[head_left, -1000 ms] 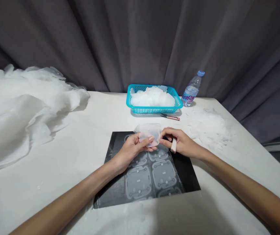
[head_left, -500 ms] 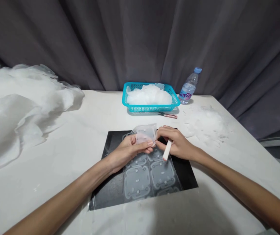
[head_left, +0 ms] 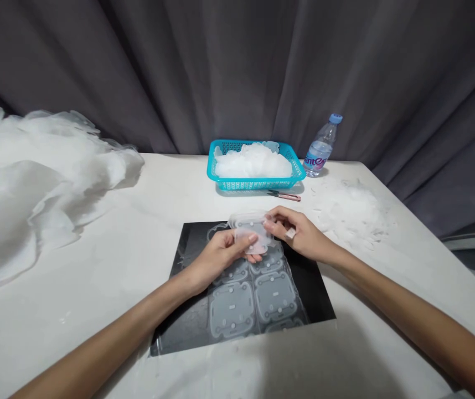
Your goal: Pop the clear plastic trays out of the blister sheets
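Note:
My left hand (head_left: 221, 256) is closed on a translucent, rounded-square sheet piece (head_left: 252, 226), thumb on its face and fingers behind it. The piece is tilted up above a black mat (head_left: 316, 296). At its right edge, my right hand (head_left: 298, 230) pinches with thumb and forefinger. A short white stick (head_left: 290, 233) is tucked in that same hand, its end pointing toward me; its kind is not clear. Under both hands, a clear sheet of several similar rounded squares (head_left: 231, 307) lies on the mat, partly hidden by the hands.
A blue basket (head_left: 256, 184) of white translucent pieces stands at the back, with small pink-handled snips (head_left: 285, 196) before it. Beside it is a water bottle (head_left: 320, 149). White scraps (head_left: 356, 213) lie right; a large heap of translucent sheeting (head_left: 46, 177) fills the left.
The piece has turned to face me more fully. My right hand has shifted slightly and rotated, so the white stick now points at me instead of hanging down.

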Motion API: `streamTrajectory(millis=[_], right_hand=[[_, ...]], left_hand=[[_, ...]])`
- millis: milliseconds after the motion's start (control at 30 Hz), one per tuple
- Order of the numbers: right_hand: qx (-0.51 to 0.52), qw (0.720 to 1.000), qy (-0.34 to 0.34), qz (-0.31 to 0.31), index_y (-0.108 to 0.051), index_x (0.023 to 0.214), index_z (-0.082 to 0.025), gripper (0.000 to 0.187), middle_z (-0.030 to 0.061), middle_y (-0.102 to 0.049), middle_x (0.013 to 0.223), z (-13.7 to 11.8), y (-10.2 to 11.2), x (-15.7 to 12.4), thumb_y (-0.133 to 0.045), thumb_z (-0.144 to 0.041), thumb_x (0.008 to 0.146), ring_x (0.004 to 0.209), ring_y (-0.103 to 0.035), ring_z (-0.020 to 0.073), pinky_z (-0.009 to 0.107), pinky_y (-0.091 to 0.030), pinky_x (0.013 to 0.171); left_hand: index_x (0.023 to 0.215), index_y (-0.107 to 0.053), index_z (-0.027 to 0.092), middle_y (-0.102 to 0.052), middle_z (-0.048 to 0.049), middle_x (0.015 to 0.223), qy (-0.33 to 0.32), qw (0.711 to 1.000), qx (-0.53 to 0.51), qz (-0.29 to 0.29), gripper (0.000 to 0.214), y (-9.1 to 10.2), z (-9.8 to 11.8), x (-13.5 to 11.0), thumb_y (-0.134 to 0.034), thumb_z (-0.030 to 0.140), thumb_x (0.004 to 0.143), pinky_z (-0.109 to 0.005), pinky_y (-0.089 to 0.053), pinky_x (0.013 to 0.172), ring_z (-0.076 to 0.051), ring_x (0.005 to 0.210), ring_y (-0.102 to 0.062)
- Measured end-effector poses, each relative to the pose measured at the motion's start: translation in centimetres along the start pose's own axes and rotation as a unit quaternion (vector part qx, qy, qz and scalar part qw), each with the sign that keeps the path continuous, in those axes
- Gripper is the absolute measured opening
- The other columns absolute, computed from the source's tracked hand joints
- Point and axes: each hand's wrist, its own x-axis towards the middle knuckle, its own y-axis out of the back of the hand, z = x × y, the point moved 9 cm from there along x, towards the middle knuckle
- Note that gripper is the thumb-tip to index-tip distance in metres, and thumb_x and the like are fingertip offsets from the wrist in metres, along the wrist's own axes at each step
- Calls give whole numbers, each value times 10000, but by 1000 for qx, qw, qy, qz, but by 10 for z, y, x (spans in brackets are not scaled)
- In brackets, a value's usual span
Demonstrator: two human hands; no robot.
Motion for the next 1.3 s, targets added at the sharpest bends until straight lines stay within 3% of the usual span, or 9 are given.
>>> streamTrajectory(millis=[133, 300, 433, 500, 633, 867, 1067, 1200, 1300], right_hand=[[24, 1000, -7, -6, -681, 975, -185, 293, -32, -572, 754, 13, -5, 4, -668, -478, 971, 678, -477, 131, 268, -371, 647], [-79, 987, 25, 134, -677, 1026, -199, 323, 45, -691, 967, 17, 25, 6, -562, -501, 1034, 791, -577, 180, 323, -447, 764], [-153, 968, 89, 180, -673, 1016, -217, 495, 89, -691, 1027, -7, 40, -3, -349, -582, 1098, 1038, -610, 251, 414, -450, 981], [-132, 973, 100, 160, -675, 1025, -224, 620, 90, -680, 1040, -18, 40, -12, -239, -659, 1085, 1033, -609, 243, 418, -455, 1006], [-12, 997, 34, 62, -679, 1081, -215, 820, 48, -642, 855, -11, 28, -32, -124, -812, 992, 723, -619, 184, 353, -524, 745], [-62, 996, 4, -65, -737, 916, -216, 226, 40, -713, 966, -6, 2, -50, -686, -421, 997, 846, -676, 172, 295, -524, 765], [-71, 994, 16, -82, -754, 1039, -227, 132, 49, -745, 1048, -9, -3, -53, -678, -330, 1007, 939, -702, 181, 303, -559, 844], [-62, 992, 47, -96, -748, 1023, -206, 128, 62, -746, 1067, -11, -7, -55, -666, -305, 1018, 979, -714, 186, 308, -579, 865], [-79, 988, 88, -101, -738, 1040, -204, 99, 60, -756, 1071, -17, -9, -56, -660, -262, 1023, 1003, -719, 188, 321, -570, 911]], left_hand=[[892, -778, 161, -800, -75, 844, -13, 999, 45, 7, 466, -2, 3, -1, -748, 626, 876, -333, -601, 814, -246, 817, -771], [1095, -689, 149, -796, -121, 1047, -4, 998, -31, 47, 472, 8, 4, 0, -797, 545, 861, -406, -594, 957, -288, 1037, -767], [1229, -588, 199, -713, -134, 1274, -78, 993, 70, 50, 525, 13, 10, 1, -817, 470, 843, -451, -556, 1030, -290, 1182, -695], [1322, -544, 229, -664, -131, 1357, -119, 977, 170, 46, 581, 11, 15, 0, -810, 450, 855, -474, -525, 1063, -291, 1211, -660], [1303, -537, 246, -628, -109, 1313, -168, 931, 321, 42, 644, 7, 25, -4, -851, 514, 809, -478, -464, 1099, -320, 1229, -600], [1114, -533, 215, -568, -67, 1123, -220, 862, 456, -16, 547, 9, 36, 0, -792, 609, 835, -399, -473, 926, -280, 1044, -575], [811, -557, 209, -577, -43, 831, -293, 800, 523, 28, 310, 1, 52, -16, -544, 406, 1049, -369, -435, 842, -234, 838, -567], [1132, -662, 197, -690, -109, 1135, -278, 796, 535, -51, 306, -30, 34, -29, -601, 479, 1027, -406, -459, 956, -294, 1054, -643], [1301, -637, 203, -671, -113, 1301, -271, 804, 524, -72, 409, -36, 25, -31, -621, 501, 1021, -420, -465, 1045, -300, 1192, -630]])
